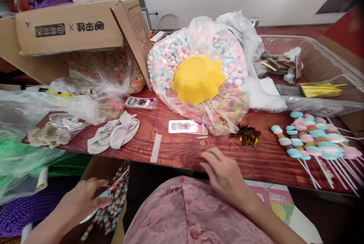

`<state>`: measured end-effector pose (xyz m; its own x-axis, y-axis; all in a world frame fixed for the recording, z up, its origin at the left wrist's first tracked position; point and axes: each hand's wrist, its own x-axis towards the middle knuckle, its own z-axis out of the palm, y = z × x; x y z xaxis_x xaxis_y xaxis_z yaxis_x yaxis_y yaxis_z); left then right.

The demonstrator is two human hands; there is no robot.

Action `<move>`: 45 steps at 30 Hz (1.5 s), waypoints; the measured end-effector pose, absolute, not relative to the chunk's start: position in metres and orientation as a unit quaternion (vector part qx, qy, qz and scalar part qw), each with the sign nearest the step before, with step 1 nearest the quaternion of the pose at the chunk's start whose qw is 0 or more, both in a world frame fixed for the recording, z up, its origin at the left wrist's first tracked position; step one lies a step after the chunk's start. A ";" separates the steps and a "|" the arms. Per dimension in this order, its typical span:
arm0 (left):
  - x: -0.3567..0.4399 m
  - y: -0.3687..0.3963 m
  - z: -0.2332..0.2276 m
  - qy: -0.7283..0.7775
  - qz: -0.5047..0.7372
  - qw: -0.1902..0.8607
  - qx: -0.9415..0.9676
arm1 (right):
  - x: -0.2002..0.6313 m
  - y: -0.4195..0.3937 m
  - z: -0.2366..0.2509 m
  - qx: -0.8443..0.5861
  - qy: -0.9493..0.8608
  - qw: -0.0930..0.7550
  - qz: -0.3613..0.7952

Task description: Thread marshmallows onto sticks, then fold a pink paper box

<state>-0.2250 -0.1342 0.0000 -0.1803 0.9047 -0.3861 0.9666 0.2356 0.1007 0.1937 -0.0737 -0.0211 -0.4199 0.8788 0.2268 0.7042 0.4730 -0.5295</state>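
My left hand [82, 200] is low at the left, below the table edge, over an open carton. Its fingers curl round the end of a wrapped candy skewer [102, 195], partly hidden by the hand. Beneath lies a heap of wrapped candy skewers [115, 202] in pink, blue and brown. At the table's front edge, my right hand [223, 172] has loosely bent fingers set apart, with nothing visible in them. Ahead of it are a small rubber band [203, 142] and a bunch of gold twist ties [247, 135]. Unwrapped marshmallow skewers [318, 137] lie at the right.
A yellow scalloped bowl [197, 79] sits upside down on a big bag of marshmallows [170, 48]. At the left stands a cardboard box [71, 33]; at the right, a clear plastic bin [318, 44]. A grey cloth [115, 134] and a flat white packet [186, 126] lie on the table.
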 end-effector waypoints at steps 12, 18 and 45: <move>0.015 0.024 0.001 0.452 -0.024 0.037 0.891 | 0.262 -0.045 -0.047 -0.612 -0.762 0.171 -0.123; 0.026 0.046 -0.027 0.441 -0.058 -0.022 0.896 | 0.317 -0.070 -0.031 -0.665 -0.673 0.263 -0.189; -0.002 0.052 -0.035 0.515 0.105 0.054 0.849 | 0.421 0.010 0.068 -0.711 -0.702 0.012 -0.024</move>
<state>-0.0023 0.0516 -0.0351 0.4471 0.8860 0.1226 0.8632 -0.4633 0.2004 0.4211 0.0101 0.0684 0.0120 0.9986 0.0511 0.9998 -0.0129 0.0166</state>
